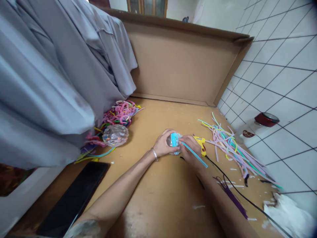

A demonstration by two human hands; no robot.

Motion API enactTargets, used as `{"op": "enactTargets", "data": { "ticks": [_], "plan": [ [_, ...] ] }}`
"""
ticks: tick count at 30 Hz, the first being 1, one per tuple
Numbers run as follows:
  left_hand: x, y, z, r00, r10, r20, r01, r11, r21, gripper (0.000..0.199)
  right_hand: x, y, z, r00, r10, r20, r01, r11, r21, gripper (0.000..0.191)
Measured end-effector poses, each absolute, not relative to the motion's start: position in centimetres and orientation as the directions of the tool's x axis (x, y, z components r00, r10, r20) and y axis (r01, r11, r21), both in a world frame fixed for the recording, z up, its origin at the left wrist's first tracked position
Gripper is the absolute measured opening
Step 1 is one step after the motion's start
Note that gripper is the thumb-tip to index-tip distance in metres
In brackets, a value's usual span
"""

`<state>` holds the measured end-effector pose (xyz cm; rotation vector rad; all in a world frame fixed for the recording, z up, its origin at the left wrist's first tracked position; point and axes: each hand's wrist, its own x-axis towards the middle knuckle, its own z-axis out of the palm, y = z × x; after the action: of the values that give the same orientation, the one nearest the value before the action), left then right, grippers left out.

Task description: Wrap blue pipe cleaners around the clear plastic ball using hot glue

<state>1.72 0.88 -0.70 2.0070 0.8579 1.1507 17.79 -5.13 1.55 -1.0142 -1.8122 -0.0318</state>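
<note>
My left hand is wrapped round a small clear plastic ball from its left side. Bands of light blue pipe cleaner cover part of the ball. On the ball's right side, my right hand pinches a blue pipe cleaner, whose loose end sticks out towards the lower right. Its other end meets the ball, though the fingers hide the exact contact. Just beyond my right hand lies a yellow glue gun, partly covered by that hand.
Loose pipe cleaners lie on the right. A larger clear ball sits left beside a pink pipe cleaner pile. A black phone, purple strands, white tissue and a red-lidded jar surround the work. A black cord runs right.
</note>
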Motion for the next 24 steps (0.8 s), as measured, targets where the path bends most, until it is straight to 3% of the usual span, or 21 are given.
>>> {"op": "enactTargets", "data": {
  "ticks": [24],
  "plan": [
    [1.81, 0.84, -0.63, 0.401, 0.797, 0.452, 0.212, -0.561, 0.8, 0.062, 17.74, -4.89, 1.34, -0.183, 0.6, 0.779, 0.682, 0.648, -0.339, 0.015]
  ]
}}
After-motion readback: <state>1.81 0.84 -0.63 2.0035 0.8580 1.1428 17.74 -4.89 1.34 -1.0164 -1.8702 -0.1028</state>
